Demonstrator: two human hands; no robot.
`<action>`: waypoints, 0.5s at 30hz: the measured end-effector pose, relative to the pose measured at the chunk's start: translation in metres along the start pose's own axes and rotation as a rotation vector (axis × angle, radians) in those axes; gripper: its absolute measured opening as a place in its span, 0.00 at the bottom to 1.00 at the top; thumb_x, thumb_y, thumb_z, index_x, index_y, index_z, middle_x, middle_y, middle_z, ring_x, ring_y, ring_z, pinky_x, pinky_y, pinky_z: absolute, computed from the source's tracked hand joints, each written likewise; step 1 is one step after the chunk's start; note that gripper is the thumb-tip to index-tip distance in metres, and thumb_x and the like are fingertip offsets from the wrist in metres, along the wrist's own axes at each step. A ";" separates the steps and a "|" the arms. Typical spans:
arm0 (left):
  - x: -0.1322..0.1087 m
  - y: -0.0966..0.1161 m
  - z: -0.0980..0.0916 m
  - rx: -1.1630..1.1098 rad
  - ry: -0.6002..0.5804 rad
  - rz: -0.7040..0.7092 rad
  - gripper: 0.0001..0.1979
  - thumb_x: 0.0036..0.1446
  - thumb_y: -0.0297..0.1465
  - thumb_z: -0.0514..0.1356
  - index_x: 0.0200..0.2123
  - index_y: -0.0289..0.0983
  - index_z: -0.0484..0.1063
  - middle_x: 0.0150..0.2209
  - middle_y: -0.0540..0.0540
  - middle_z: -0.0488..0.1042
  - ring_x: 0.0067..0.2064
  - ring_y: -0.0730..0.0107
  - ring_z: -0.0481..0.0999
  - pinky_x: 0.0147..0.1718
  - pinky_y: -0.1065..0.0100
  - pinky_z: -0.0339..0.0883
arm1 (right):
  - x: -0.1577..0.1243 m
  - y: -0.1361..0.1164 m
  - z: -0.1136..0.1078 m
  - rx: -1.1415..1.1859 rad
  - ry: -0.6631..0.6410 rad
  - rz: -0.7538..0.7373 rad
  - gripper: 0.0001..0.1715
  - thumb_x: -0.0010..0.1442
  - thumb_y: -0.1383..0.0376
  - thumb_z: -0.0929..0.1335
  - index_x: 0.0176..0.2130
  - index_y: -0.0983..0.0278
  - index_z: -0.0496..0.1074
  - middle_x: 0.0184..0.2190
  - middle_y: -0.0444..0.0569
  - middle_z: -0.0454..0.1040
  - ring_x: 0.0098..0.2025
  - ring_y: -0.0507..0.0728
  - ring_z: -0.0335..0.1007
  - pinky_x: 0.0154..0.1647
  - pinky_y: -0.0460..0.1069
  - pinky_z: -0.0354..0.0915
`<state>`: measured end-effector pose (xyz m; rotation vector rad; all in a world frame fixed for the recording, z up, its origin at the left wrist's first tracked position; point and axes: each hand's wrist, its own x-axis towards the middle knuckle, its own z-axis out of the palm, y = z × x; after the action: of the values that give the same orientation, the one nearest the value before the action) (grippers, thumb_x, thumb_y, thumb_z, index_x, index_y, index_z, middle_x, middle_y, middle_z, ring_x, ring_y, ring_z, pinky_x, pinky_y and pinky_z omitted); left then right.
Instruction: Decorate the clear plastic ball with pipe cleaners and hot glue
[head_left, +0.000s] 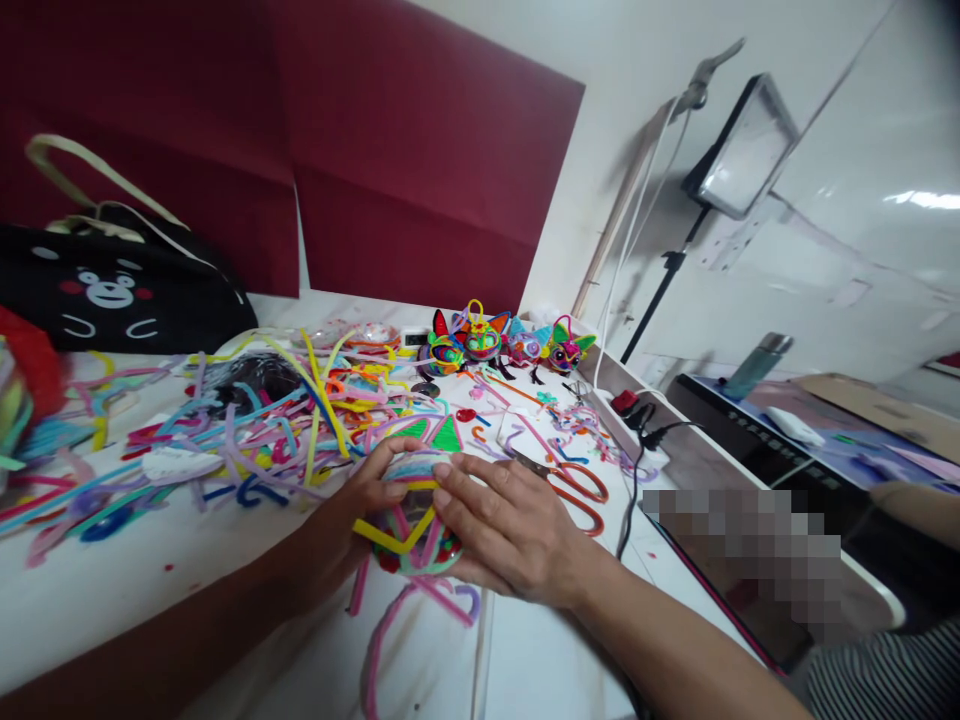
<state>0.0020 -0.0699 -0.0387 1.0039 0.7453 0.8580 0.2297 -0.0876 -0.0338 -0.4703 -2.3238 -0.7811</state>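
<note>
Between my two hands is a round craft piece (420, 555) made of coloured pipe cleaners, with green pointed ears at its top. My left hand (367, 500) grips its left side, thumb and fingers closed round the edge. My right hand (502, 520) wraps the right side, fingers pressed on the top. A bent yellow pipe cleaner (405, 545) crosses the front of the piece. Pink strands (375, 650) hang or lie below it; whether they are attached, I cannot tell. The palms hide part of the piece.
Loose pipe cleaners (255, 430) cover the table's left and middle. Orange-handled scissors (581, 485) lie right of my hands. Several finished cat heads (484, 340) stand at the back. A black bag (112, 290) is at the left; a power cable (637, 480) and a person's striped clothing (892, 675) are at the right.
</note>
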 end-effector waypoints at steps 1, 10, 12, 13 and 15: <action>-0.001 0.000 0.001 -0.006 0.011 -0.009 0.23 0.54 0.37 0.64 0.52 0.48 0.64 0.41 0.52 0.78 0.38 0.65 0.80 0.36 0.68 0.73 | 0.000 0.000 0.000 0.003 0.002 -0.004 0.27 0.72 0.53 0.61 0.55 0.70 0.74 0.59 0.59 0.75 0.61 0.65 0.70 0.45 0.56 0.71; 0.003 -0.005 -0.001 -0.075 0.005 -0.012 0.23 0.50 0.38 0.67 0.50 0.48 0.66 0.39 0.53 0.80 0.37 0.64 0.80 0.34 0.69 0.73 | -0.001 0.001 0.001 0.020 -0.002 -0.020 0.29 0.71 0.50 0.63 0.55 0.71 0.73 0.59 0.62 0.74 0.60 0.67 0.69 0.43 0.56 0.70; 0.005 -0.008 -0.003 -0.092 -0.004 0.019 0.21 0.51 0.38 0.67 0.48 0.48 0.67 0.39 0.54 0.80 0.38 0.64 0.80 0.35 0.69 0.73 | -0.001 0.001 0.001 0.010 -0.006 -0.017 0.29 0.71 0.50 0.62 0.55 0.70 0.73 0.58 0.61 0.74 0.60 0.66 0.69 0.44 0.56 0.70; 0.006 -0.010 -0.004 -0.101 -0.009 0.030 0.21 0.51 0.37 0.67 0.48 0.48 0.67 0.40 0.54 0.80 0.39 0.64 0.80 0.35 0.69 0.74 | -0.001 0.001 0.001 0.006 -0.007 -0.016 0.29 0.72 0.51 0.62 0.55 0.70 0.73 0.58 0.60 0.75 0.60 0.66 0.70 0.44 0.56 0.70; 0.007 -0.012 -0.005 -0.114 -0.013 0.037 0.20 0.52 0.38 0.67 0.48 0.48 0.67 0.41 0.54 0.80 0.40 0.63 0.81 0.36 0.69 0.74 | -0.001 0.001 0.001 0.004 -0.004 -0.017 0.29 0.72 0.51 0.61 0.55 0.70 0.73 0.58 0.60 0.75 0.59 0.66 0.70 0.45 0.56 0.71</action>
<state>0.0042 -0.0649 -0.0523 0.9230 0.6610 0.9150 0.2306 -0.0861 -0.0344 -0.4513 -2.3357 -0.7836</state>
